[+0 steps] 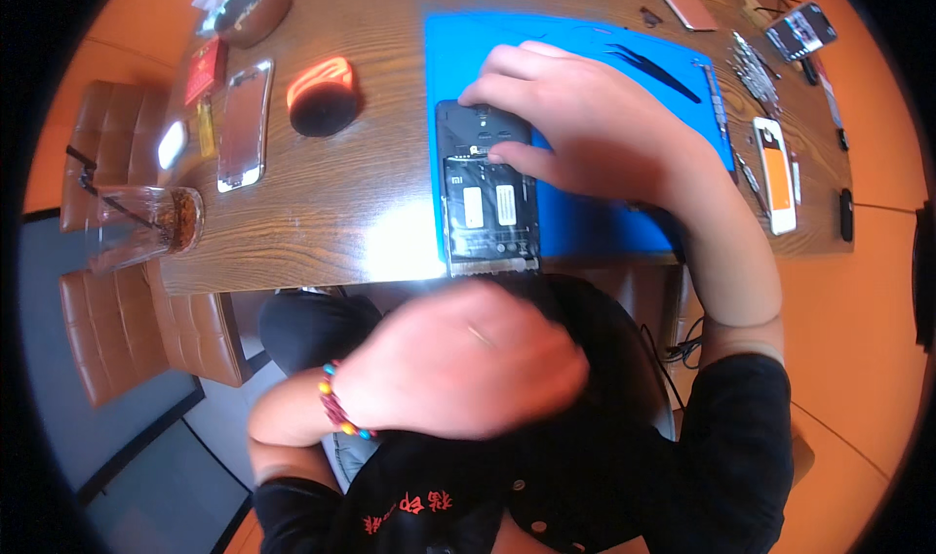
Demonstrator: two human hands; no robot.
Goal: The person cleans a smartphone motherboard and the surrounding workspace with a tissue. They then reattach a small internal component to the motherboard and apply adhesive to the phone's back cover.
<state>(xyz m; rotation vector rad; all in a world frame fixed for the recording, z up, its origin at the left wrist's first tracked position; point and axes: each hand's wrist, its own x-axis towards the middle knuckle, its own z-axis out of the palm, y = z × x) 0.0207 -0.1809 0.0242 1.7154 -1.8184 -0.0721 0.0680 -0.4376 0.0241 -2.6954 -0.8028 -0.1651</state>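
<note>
An opened Mi smartphone (488, 210) lies at the left side of a blue work mat (585, 225), close to the table's front edge. Its back cover is off, and a black battery with two white labels shows inside. My right hand (556, 108) grips the phone's upper part, fingers at the top edge and thumb on the inner face near the battery's upper end. Nearer my body, my left hand (461, 364) is raised in front of my black shirt, blurred by motion. Its fingers are curled, and whether they hold something is hidden.
Black tweezers (651, 71) lie on the mat. To the right are a white phone part (774, 177) and several small tools (753, 71). Leftward stand an orange-and-black round object (323, 99), a phone screen frame (246, 126) and a glass with a straw (146, 221).
</note>
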